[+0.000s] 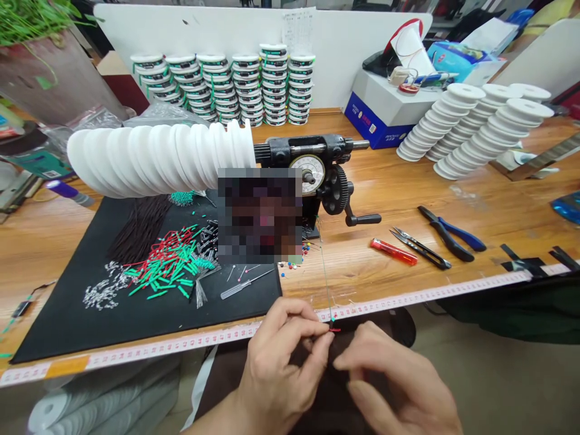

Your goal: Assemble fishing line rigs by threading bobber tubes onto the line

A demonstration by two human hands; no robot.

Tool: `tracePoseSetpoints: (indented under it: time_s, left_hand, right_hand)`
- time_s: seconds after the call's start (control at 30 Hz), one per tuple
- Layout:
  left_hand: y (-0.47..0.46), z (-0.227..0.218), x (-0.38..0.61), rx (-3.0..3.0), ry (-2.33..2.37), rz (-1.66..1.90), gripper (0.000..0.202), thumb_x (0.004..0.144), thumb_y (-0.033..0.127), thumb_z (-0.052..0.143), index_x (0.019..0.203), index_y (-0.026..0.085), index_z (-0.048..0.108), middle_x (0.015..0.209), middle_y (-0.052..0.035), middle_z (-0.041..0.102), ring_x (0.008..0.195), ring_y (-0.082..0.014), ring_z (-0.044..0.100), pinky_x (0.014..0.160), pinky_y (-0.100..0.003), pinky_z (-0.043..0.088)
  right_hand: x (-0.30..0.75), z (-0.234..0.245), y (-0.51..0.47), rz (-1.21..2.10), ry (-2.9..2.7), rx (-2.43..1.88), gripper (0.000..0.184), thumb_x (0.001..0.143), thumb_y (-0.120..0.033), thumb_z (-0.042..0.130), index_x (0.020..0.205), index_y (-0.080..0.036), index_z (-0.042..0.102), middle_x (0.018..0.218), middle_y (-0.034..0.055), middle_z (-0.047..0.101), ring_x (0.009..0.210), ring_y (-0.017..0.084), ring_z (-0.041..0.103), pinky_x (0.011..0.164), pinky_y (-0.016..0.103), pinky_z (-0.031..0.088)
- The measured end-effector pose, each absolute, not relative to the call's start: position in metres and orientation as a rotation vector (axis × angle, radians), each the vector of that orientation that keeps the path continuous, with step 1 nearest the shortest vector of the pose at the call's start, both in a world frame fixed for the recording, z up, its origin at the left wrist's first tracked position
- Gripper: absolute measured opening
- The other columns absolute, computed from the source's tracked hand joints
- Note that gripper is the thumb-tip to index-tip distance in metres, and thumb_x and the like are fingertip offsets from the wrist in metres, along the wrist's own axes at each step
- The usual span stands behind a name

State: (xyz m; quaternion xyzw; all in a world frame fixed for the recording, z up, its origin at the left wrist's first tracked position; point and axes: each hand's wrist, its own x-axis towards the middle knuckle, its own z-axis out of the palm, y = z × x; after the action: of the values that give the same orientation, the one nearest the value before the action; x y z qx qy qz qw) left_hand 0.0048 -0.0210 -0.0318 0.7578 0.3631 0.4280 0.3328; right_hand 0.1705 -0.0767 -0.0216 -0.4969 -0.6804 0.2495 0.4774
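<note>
My left hand is closed in a pinch at the table's front edge, with a small dark piece at its fingertips. A bit of green and a short red strand show on this piece. From it a thin green line runs up toward the black hand-crank winder. Just right of the pinch, my right hand has its fingers bent, with thumb and forefinger apart. Nothing can be seen between them. A measuring tape lies along the table edge beside my hands.
White spools sit in a row on the winder's shaft. On a black mat are green and red tubes, wires and pins. A red cutter, thread snips and pliers lie to the right. Stacked wound spools stand behind.
</note>
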Motion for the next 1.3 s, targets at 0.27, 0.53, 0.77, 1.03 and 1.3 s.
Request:
tracePoseSetpoints:
  time_s: [0.27, 0.53, 0.77, 1.03, 1.3]
  left_hand:
    - [-0.020, -0.025, 0.004, 1.790, 0.970, 0.993, 0.011, 0.088, 0.008, 0.062, 0.085, 0.016, 0.070, 0.088, -0.0054, 0.062, 0.081, -0.0136, 0.064, 0.072, -0.022, 0.053]
    - [-0.016, -0.022, 0.007, 1.254, 0.928, 0.862, 0.020, 0.089, 0.022, 0.065, 0.070, 0.015, 0.062, 0.086, -0.0036, 0.054, 0.067, -0.0098, 0.056, 0.058, -0.018, 0.050]
    - [-0.020, -0.025, 0.005, 1.397, 0.936, 0.896, 0.017, 0.092, 0.018, 0.061, 0.075, 0.017, 0.060, 0.089, -0.0035, 0.055, 0.071, -0.0108, 0.058, 0.062, -0.019, 0.050]
    - [-0.020, -0.028, 0.003, 1.493, 0.945, 0.879, 0.017, 0.093, 0.016, 0.058, 0.076, 0.018, 0.059, 0.093, -0.0053, 0.060, 0.077, -0.0134, 0.062, 0.064, -0.021, 0.049]
    - [-0.018, -0.023, 0.010, 1.423, 0.870, 0.866, 0.016, 0.096, 0.019, 0.055, 0.079, 0.019, 0.056, 0.092, -0.0036, 0.058, 0.079, -0.0131, 0.058, 0.068, -0.022, 0.047]
  right_hand:
    - [0.170, -0.033, -0.075, 1.043, -1.290, -1.519, 0.020, 0.097, -0.035, 0.060, 0.084, -0.020, 0.064, 0.057, -0.0049, 0.043, 0.048, 0.012, 0.041, 0.044, 0.022, 0.036]
    - [0.177, -0.023, -0.074, 0.693, -1.847, -1.036, 0.014, 0.093, -0.012, 0.057, 0.086, -0.023, 0.061, 0.059, -0.0039, 0.058, 0.049, 0.012, 0.051, 0.048, 0.025, 0.040]
    - [0.184, -0.020, -0.050, 0.657, -1.675, -1.327, 0.012, 0.095, -0.015, 0.060, 0.104, -0.021, 0.065, 0.091, 0.0027, 0.068, 0.076, 0.015, 0.066, 0.069, 0.024, 0.056]
    - [0.174, -0.025, -0.051, 0.813, -1.508, -1.357, 0.007, 0.093, -0.017, 0.065, 0.087, -0.021, 0.067, 0.076, 0.0000, 0.069, 0.066, 0.015, 0.067, 0.060, 0.024, 0.056]
    - [0.169, -0.020, -0.045, 0.151, -1.650, -1.384, 0.019, 0.087, -0.003, 0.063, 0.094, -0.021, 0.065, 0.077, 0.0006, 0.071, 0.067, 0.015, 0.068, 0.065, 0.027, 0.056]
